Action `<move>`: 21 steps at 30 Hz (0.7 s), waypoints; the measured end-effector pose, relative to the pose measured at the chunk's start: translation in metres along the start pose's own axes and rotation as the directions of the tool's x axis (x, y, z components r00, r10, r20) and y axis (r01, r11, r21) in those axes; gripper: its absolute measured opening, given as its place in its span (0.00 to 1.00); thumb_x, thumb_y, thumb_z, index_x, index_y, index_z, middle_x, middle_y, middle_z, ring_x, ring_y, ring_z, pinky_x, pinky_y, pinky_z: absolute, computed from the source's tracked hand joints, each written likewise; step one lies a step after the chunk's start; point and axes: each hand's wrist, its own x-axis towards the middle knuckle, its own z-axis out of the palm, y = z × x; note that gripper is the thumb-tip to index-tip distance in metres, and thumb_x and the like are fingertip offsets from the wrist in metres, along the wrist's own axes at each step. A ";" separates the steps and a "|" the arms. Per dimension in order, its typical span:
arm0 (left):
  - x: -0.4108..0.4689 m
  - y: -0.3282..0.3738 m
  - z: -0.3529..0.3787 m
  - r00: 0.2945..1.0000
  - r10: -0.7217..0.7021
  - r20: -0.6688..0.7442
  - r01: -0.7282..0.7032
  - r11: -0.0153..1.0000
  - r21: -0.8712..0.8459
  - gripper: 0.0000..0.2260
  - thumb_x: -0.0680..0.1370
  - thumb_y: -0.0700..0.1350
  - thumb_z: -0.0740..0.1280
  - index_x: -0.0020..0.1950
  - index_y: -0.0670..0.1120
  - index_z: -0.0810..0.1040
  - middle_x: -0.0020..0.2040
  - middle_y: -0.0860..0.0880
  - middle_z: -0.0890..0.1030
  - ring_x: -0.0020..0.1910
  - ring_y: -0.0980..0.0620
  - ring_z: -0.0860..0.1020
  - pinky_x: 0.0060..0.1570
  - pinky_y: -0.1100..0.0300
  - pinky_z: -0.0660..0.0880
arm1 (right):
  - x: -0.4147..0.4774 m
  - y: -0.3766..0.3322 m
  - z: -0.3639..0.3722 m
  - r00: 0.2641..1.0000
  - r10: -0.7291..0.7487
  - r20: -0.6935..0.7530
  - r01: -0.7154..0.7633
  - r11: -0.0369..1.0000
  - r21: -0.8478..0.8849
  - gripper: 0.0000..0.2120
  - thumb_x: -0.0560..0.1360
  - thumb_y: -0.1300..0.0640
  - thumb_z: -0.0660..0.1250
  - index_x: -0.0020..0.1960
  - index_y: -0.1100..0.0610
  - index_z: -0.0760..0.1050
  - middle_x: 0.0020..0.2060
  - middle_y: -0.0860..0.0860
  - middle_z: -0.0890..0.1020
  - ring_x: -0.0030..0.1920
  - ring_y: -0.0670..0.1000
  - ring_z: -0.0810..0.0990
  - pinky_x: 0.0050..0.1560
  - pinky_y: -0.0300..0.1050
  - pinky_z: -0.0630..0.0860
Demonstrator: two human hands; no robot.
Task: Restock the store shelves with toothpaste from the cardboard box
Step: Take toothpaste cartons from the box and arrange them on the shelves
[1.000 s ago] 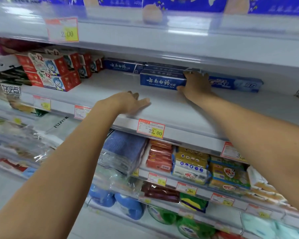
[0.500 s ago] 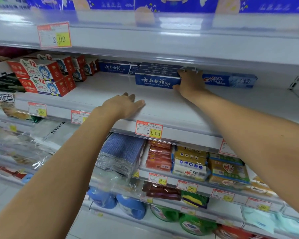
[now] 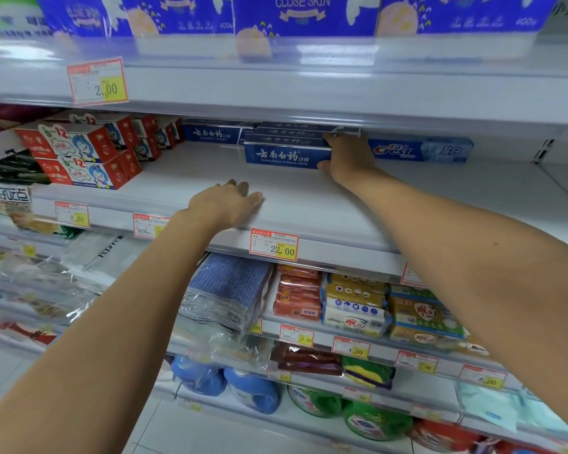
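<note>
Middle shelf (image 3: 309, 204): white, and bare along the front. Toward the back is a stack of dark blue Yunnan Baiyao toothpaste boxes (image 3: 286, 155), long faces outward. A Crest box (image 3: 420, 150) lies just beside it on the right. The cardboard box is not in view.

Step in hand, as I judge it: squaring up the stack. It is best steered from its end so all the layers travel together, because pressing only the bottom box could let the upper ones skew or slide. Keep the printed faces flush, stay clear of the Crest box, and finish in line above the 22.00 price tag (image 3: 274, 245).

Pose: my right arm is stretched long across the shelf. My right hand (image 3: 350, 155) clasps the stack's right end, fingers over the top and thumb low at the front corner. My left hand (image 3: 230, 201) lies flat near the shelf's front edge, fingers loose and holding nothing. I judge it is there as a brace.
</note>
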 end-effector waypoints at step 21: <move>-0.179 0.342 0.212 0.549 0.800 -0.242 -0.762 0.360 -0.538 0.19 0.79 0.52 0.59 0.32 0.42 0.71 0.32 0.49 0.71 0.36 0.54 0.69 0.38 0.60 0.64 | -0.415 0.311 -0.066 0.890 0.455 -0.042 -0.426 0.860 0.281 0.20 0.77 0.47 0.65 0.30 0.47 0.63 0.24 0.46 0.64 0.25 0.44 0.65 0.31 0.45 0.65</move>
